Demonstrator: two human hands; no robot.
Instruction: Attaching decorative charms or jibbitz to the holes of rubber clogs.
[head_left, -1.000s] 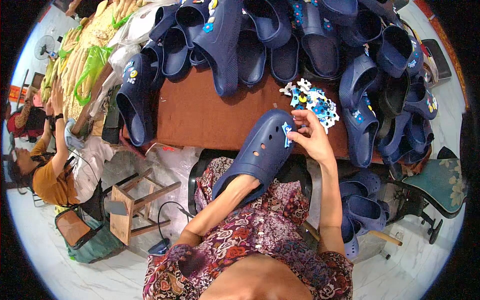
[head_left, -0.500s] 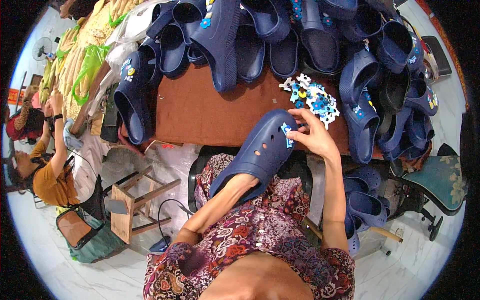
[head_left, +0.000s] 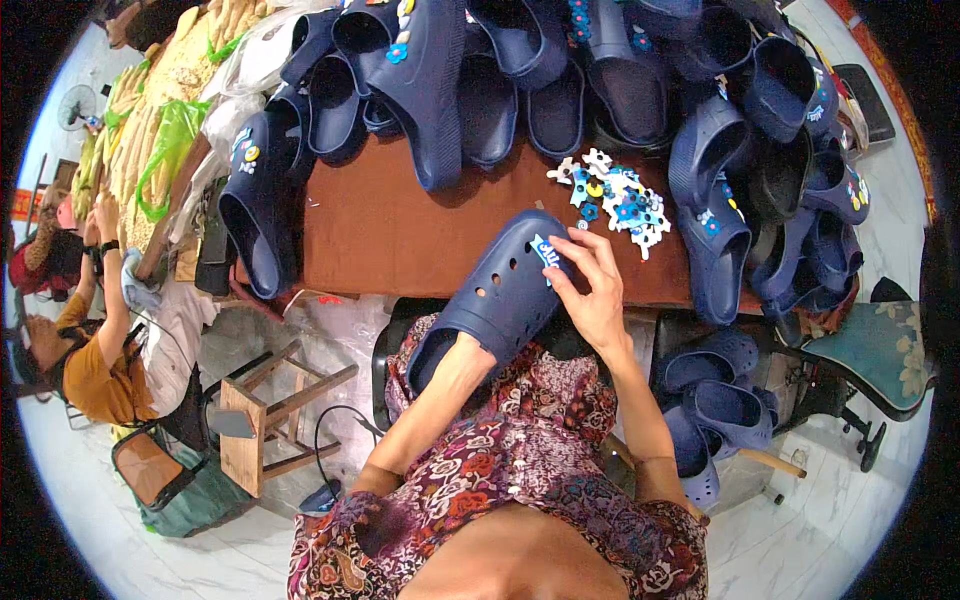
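Note:
A navy clog (head_left: 500, 290) with round holes is held tilted over my lap, its toe toward the table. My left hand (head_left: 478, 357) is pushed into its foot opening and holds it from inside, the fingers hidden. Near the toe sits a light-blue and white shoe charm (head_left: 546, 258). The thumb and fingertips of my right hand (head_left: 592, 285) are bent at this charm, against the clog's right side; what the fingertips grip is partly hidden. Beyond it, a pile of blue, white and yellow shoe charms (head_left: 625, 205) lies on the brown tabletop (head_left: 400, 235).
Several navy clogs, such as a charm-decorated clog (head_left: 262, 200) and a right-hand clog (head_left: 715, 260), ring the table. More clogs (head_left: 715, 400) hang or lie lower right. A wooden stool (head_left: 245, 435) and a person in an orange shirt (head_left: 110, 365) are at left, an office chair (head_left: 875, 350) at right.
The clog and both hands have shifted slightly left. My right fingers have come round from the toe's far edge to lie bent by the charm.

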